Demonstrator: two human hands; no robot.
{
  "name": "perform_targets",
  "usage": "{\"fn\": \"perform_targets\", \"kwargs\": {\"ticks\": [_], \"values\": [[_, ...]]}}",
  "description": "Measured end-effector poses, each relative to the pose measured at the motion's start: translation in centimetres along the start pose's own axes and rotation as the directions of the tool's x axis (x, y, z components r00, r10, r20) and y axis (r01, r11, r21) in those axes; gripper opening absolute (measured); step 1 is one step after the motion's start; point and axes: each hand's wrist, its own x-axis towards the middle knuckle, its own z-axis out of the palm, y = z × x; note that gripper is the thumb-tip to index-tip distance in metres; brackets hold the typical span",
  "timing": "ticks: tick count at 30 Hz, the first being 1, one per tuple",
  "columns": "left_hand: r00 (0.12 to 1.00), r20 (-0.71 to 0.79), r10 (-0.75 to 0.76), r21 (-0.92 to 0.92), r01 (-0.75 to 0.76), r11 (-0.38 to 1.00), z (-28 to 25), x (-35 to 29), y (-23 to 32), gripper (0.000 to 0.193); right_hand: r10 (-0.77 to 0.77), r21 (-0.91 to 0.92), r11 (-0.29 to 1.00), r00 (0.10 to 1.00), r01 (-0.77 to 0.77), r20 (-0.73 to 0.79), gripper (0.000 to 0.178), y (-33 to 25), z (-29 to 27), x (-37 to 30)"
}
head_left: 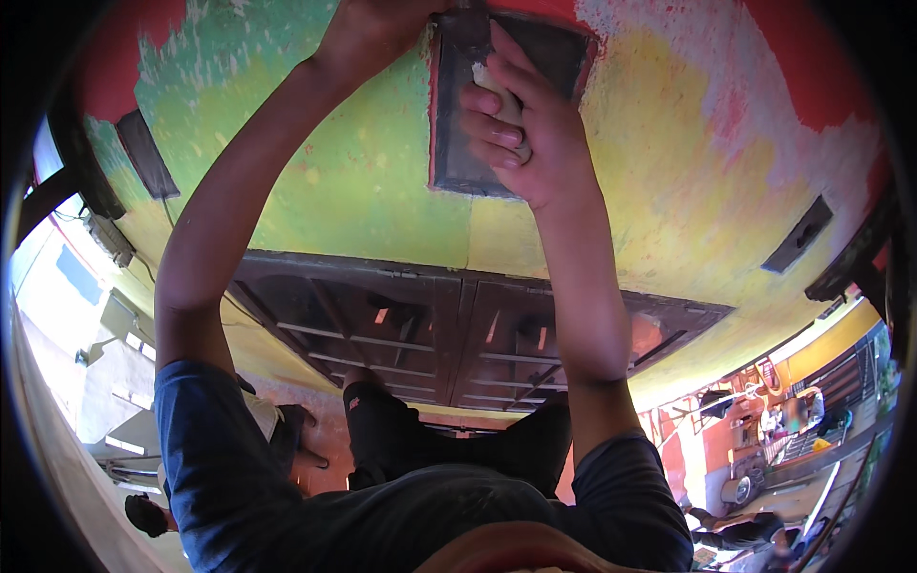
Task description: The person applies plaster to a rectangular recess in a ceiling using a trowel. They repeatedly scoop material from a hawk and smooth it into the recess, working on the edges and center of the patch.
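My right hand (535,124) is closed around the pale handle (508,116) of a hand tool that looks like a scraper, its index finger stretched along it. The tool's dark flat head (465,31) lies over a dark square panel (458,158) set in the painted wall. At the top edge, my left hand (374,27) reaches close to that head. Its fingers are mostly cut off by the picture's edge, so its grip and any contact with the tool are unclear. Red paint lines the panel's border.
Patchy green, yellow and red paint covers the wall (363,181). Below the panel are dark barred shutters (449,329). Narrow dark plates sit at left (148,158) and right (798,234). Other people (750,530) are at the lower right, with another (145,514) at the lower left.
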Motion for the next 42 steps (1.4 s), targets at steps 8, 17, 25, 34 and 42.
{"fn": "perform_targets", "kwargs": {"ticks": [8, 17, 25, 34, 42], "values": [[0.986, -0.099, -0.131, -0.055, 0.126, 0.99, 0.2, 1.1, -1.0, 0.023, -0.03, -0.001, 1.0, 0.99, 0.03, 0.141, 0.044, -1.0, -0.3, 2.1], [0.98, -0.104, -0.167, -0.046, 0.163, 0.985, 0.4, 1.0, -1.4, 0.029, 0.001, 0.068, 0.998, 0.981, -0.014, 0.196, 0.048, -2.0, -0.2, 2.1], [0.978, -0.104, -0.181, -0.052, 0.176, 0.983, 0.6, 2.0, -1.5, 0.03, -0.03, 0.061, 0.998, 0.995, 0.024, 0.098, 0.046, -2.2, 0.7, 2.4], [0.973, -0.058, -0.222, -0.006, 0.222, 0.975, 0.9, 1.5, -0.8, 0.025, -0.08, 0.064, 0.995, 0.99, 0.073, 0.117, 0.047, -1.7, 0.8, 1.0], [0.981, -0.086, -0.173, -0.031, 0.171, 0.985, 0.9, 1.7, -0.5, 0.022, -0.003, 0.168, 0.986, 0.992, -0.018, 0.124, 0.038, -1.9, 0.1, 0.9]]}}
